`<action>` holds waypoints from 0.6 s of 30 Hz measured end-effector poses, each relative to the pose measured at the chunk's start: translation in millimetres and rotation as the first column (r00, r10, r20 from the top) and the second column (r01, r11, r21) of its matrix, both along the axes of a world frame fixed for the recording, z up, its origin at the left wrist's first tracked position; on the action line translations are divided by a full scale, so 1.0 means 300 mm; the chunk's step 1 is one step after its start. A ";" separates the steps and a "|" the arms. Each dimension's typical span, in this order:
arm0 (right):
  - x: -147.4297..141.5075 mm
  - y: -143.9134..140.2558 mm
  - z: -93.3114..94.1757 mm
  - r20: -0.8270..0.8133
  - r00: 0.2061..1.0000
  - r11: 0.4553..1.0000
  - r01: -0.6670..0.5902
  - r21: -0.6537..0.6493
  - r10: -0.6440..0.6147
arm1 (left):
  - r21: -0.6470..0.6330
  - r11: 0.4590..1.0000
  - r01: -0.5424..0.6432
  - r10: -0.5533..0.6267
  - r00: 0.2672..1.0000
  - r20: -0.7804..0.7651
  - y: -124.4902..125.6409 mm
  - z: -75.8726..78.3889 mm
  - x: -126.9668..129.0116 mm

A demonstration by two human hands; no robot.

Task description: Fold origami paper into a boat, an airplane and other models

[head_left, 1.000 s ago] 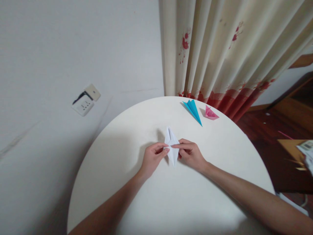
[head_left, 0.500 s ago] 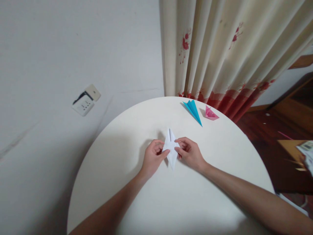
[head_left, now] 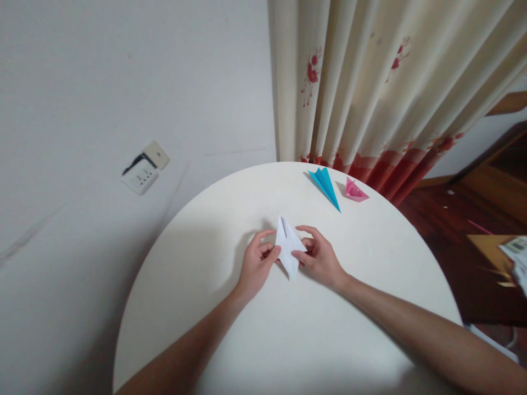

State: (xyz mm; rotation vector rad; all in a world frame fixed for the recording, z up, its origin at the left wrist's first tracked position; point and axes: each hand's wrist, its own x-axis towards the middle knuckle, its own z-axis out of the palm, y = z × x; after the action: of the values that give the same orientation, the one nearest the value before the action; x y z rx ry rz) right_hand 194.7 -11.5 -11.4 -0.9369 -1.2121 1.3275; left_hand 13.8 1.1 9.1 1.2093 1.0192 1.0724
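Observation:
A piece of white folded paper (head_left: 288, 245), shaped like a long diamond with a slit in its upper point, is held just over the table between both hands. My left hand (head_left: 257, 259) grips its left corner, thumb on top and the other fingers beside or beneath. On the opposite side, my right hand (head_left: 320, 255) pinches the paper with the thumb on its face. The right index finger is stretched out off the paper, and the fingertips under the sheet are hidden.
The round white table (head_left: 197, 230) stands against a wall with a power socket (head_left: 140, 176). A blue paper plane (head_left: 326, 188) and a pink folded paper boat (head_left: 355, 190) lie near its far edge. Behind them hangs a floral curtain (head_left: 349, 82).
The white paper has tilted slightly, its top point shifting left. My right index finger has lifted off the paper's surface, and the left thumb has slid a little left.

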 end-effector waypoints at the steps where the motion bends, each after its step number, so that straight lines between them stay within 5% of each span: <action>1: 0.001 0.001 0.002 -0.003 1.000 1.000 0.012 0.000 -0.012 | 0.007 1.000 0.010 -0.010 1.000 0.002 0.001 -0.002 -0.002; 10: 0.020 0.007 -0.011 0.142 0.986 0.990 0.070 0.120 -0.087 | 0.074 0.995 0.068 -0.067 0.998 -0.018 0.008 -0.033 -0.007; 18: 0.031 -0.011 0.020 0.350 0.917 0.936 0.067 0.344 -0.194 | 0.143 0.986 0.081 -0.053 0.979 -0.196 0.011 -0.037 -0.017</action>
State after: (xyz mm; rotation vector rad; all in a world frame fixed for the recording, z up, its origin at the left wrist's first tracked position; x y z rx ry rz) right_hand 204.1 -14.7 -5.4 -1.0397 -1.5781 0.8201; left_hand 8.5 4.5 -1.9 1.4823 1.0501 1.0082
